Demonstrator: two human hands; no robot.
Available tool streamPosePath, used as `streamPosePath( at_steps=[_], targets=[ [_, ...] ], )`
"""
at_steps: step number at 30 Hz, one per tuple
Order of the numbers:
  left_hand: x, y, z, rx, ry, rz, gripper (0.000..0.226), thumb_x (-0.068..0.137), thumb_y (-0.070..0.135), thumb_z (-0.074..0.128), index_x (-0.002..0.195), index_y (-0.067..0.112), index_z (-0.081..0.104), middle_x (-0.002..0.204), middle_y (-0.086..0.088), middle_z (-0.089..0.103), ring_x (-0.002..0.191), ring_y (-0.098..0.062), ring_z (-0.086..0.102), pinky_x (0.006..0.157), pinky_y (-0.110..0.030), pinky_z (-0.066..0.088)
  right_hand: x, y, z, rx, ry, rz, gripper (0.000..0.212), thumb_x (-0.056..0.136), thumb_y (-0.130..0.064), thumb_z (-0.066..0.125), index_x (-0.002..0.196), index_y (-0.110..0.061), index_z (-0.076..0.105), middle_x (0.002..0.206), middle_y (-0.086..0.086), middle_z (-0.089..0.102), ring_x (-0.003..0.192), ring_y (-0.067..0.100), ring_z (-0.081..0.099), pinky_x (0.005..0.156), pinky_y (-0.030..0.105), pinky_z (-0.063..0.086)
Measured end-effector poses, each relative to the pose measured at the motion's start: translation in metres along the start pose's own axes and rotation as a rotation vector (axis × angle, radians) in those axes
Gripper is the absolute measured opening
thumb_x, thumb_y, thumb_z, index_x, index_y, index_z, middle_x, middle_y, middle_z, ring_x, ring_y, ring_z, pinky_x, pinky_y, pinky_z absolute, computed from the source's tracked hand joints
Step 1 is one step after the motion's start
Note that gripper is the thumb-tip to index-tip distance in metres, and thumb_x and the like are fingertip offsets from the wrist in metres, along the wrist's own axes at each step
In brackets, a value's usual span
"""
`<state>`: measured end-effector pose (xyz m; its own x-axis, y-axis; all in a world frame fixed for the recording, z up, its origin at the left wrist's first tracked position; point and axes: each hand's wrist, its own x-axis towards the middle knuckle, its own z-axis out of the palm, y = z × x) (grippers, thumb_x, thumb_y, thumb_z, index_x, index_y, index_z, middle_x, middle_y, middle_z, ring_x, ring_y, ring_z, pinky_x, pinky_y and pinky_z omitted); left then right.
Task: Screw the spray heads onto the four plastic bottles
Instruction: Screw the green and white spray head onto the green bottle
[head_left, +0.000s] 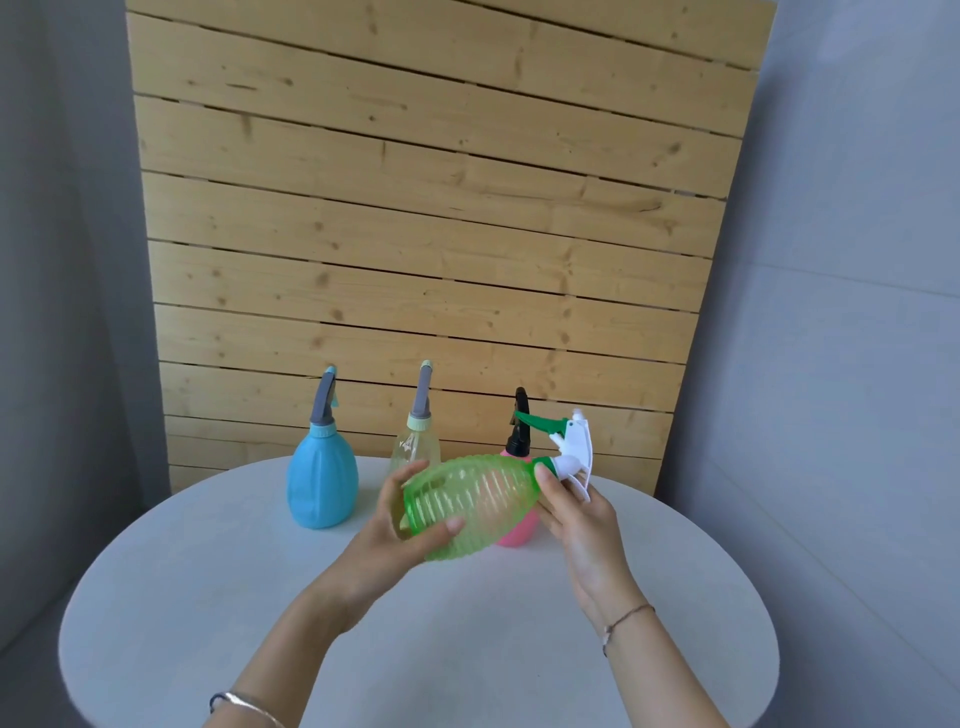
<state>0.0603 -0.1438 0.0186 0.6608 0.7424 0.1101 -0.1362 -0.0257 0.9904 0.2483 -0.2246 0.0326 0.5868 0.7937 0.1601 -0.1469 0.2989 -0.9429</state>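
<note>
Nearly done, I'd say: the blue plastic bottle (322, 478), clear yellowish bottle (415, 447) and pink bottle (519, 531) stand capped at the back of the round white bench (208, 571). The ribbed green translucent bottle (478, 504) is tilted in midair, left grip (400, 525) round its base, right grip (576, 514) pinching the collar of the white-and-green trigger spray head (569, 441).

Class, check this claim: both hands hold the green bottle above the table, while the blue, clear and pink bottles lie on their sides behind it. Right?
No. The head view shows the blue bottle, clear bottle and pink bottle standing upright, not lying down. The left hand and right hand do hold the green bottle above the table.
</note>
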Motion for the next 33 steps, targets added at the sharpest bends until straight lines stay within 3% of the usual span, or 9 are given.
streamPosePath(
  at_steps=[3, 6, 10, 12, 15, 20, 22, 25, 33],
  targets=[
    [0.001, -0.001, 0.000, -0.029, -0.027, 0.005, 0.086, 0.059, 0.057, 0.080, 0.133, 0.043, 0.039, 0.127, 0.011, 0.060, 0.113, -0.007, 0.061, 0.077, -0.013, 0.054, -0.001, 0.000, 0.002, 0.019, -0.021, 0.012, 0.019, 0.084, -0.019, 0.067, 0.100, -0.009, 0.071, 0.098, 0.002, 0.075, 0.101, 0.019, 0.068, 0.089, 0.026, 0.053],
    [-0.002, 0.003, 0.003, -0.073, -0.110, -0.169, 0.086, 0.065, 0.078, 0.051, 0.139, 0.044, 0.028, 0.140, 0.001, 0.049, 0.107, -0.020, 0.067, 0.080, -0.034, 0.059, -0.003, 0.001, 0.005, -0.021, -0.022, 0.004, 0.020, 0.083, -0.019, 0.069, 0.099, -0.010, 0.072, 0.098, 0.003, 0.073, 0.102, 0.020, 0.065, 0.100, 0.036, 0.048],
    [0.000, -0.003, -0.006, 0.004, -0.043, -0.045, 0.078, 0.062, 0.057, 0.078, 0.129, 0.049, 0.039, 0.130, 0.005, 0.056, 0.104, -0.012, 0.067, 0.083, -0.028, 0.057, -0.002, -0.001, 0.001, -0.007, -0.022, 0.002, 0.023, 0.083, -0.020, 0.069, 0.102, -0.007, 0.071, 0.105, 0.007, 0.074, 0.109, 0.024, 0.065, 0.102, 0.038, 0.047],
    [0.002, -0.005, -0.009, -0.008, -0.040, -0.024, 0.083, 0.060, 0.046, 0.083, 0.131, 0.043, 0.040, 0.124, 0.007, 0.063, 0.107, -0.007, 0.065, 0.087, -0.024, 0.052, -0.002, -0.002, 0.002, -0.011, -0.032, 0.014, 0.017, 0.083, -0.019, 0.069, 0.097, -0.010, 0.071, 0.095, 0.000, 0.074, 0.102, 0.021, 0.067, 0.101, 0.037, 0.048],
    [0.002, -0.005, -0.005, -0.070, -0.047, -0.031, 0.066, 0.066, 0.056, 0.075, 0.123, 0.046, 0.044, 0.124, 0.005, 0.063, 0.107, -0.007, 0.065, 0.089, -0.025, 0.050, -0.005, 0.000, 0.006, -0.068, -0.026, 0.015, 0.004, 0.081, -0.023, 0.070, 0.084, -0.020, 0.071, 0.073, -0.013, 0.067, 0.085, 0.013, 0.062, 0.096, 0.034, 0.048],
    [0.001, -0.001, -0.002, 0.044, 0.045, 0.084, 0.068, 0.063, 0.035, 0.085, 0.117, 0.049, 0.048, 0.120, 0.016, 0.053, 0.089, 0.012, 0.062, 0.068, -0.007, 0.051, -0.006, -0.002, 0.004, -0.070, 0.003, 0.044, 0.022, 0.080, -0.031, 0.071, 0.097, -0.017, 0.072, 0.092, 0.000, 0.071, 0.096, 0.019, 0.066, 0.094, 0.034, 0.052],
    [0.001, -0.002, -0.002, -0.002, 0.017, 0.033, 0.072, 0.060, 0.044, 0.084, 0.121, 0.047, 0.047, 0.122, 0.010, 0.059, 0.100, 0.000, 0.065, 0.077, -0.018, 0.054, -0.006, -0.005, 0.005, -0.109, -0.008, 0.016, 0.018, 0.082, -0.032, 0.069, 0.094, -0.019, 0.073, 0.091, -0.006, 0.069, 0.095, 0.015, 0.063, 0.098, 0.036, 0.048],
    [0.004, -0.003, 0.004, -0.203, 0.013, -0.147, 0.079, 0.060, 0.060, 0.076, 0.129, 0.031, 0.050, 0.123, -0.001, 0.065, 0.103, -0.020, 0.069, 0.079, -0.036, 0.059, -0.007, -0.009, 0.014, 0.005, -0.153, 0.006, 0.029, 0.092, -0.021, 0.056, 0.119, -0.015, 0.064, 0.121, -0.007, 0.068, 0.116, 0.012, 0.060, 0.101, 0.029, 0.047],
    [0.009, -0.003, 0.009, -0.204, -0.032, -0.323, 0.075, 0.058, 0.072, 0.058, 0.116, 0.024, 0.058, 0.083, -0.004, 0.077, 0.072, -0.023, 0.073, 0.054, -0.028, 0.058, -0.009, -0.016, 0.020, 0.041, -0.182, -0.065, 0.047, 0.076, -0.036, 0.063, 0.120, -0.019, 0.061, 0.117, -0.007, 0.070, 0.111, 0.006, 0.063, 0.090, 0.021, 0.052]
  ],
)
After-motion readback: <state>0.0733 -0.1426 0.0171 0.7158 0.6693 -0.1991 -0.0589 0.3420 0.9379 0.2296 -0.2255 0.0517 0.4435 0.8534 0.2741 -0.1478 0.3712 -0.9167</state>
